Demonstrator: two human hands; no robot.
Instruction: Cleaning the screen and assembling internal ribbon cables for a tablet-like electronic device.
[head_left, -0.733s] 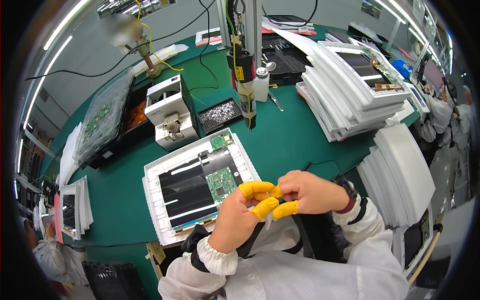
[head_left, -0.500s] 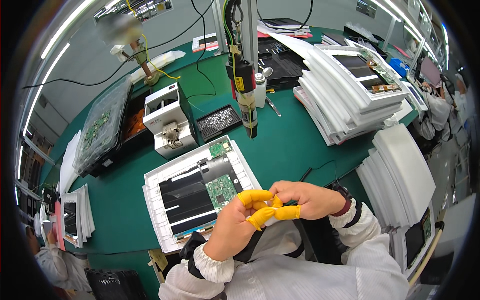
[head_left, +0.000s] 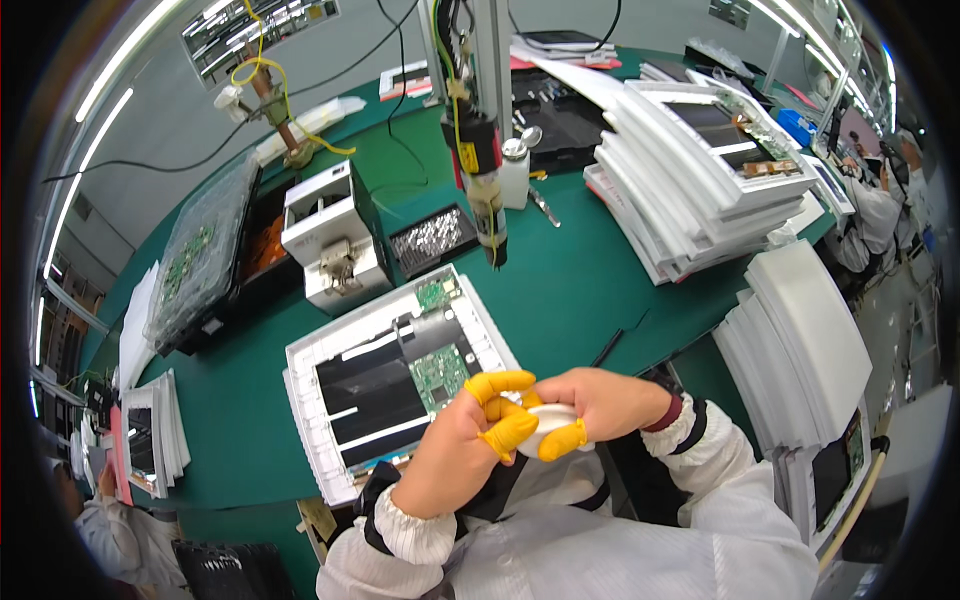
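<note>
A white, rounded, disc-like object [head_left: 553, 420] sits between my hands in front of my body; its exact kind is partly hidden by fingers. My left hand [head_left: 465, 432], with yellow finger cots, is closed with its fingertips against the object's left side. On the other side, my right hand [head_left: 603, 400] grips it between thumb and fingers, also in yellow cots. Just left of and beneath my left hand lies a dark display panel [head_left: 365, 395] in a white foam tray [head_left: 300, 375]. A green circuit board [head_left: 438, 375] is mounted on that panel.
An electric screwdriver [head_left: 476, 150] hangs ahead. Behind the tray stand a white screw feeder [head_left: 335, 245] and a black screw tray [head_left: 435, 240]. Tweezers [head_left: 544, 207] lie beside a white bottle [head_left: 515, 178]. Foam trays [head_left: 655, 190] are stacked at right. A co-worker's sleeve [head_left: 125, 540] shows lower left.
My hands have shifted slightly, and my right fingers have changed their hold, so more of the white object shows. The whole view has moved a little; the panel stays in its tray.
</note>
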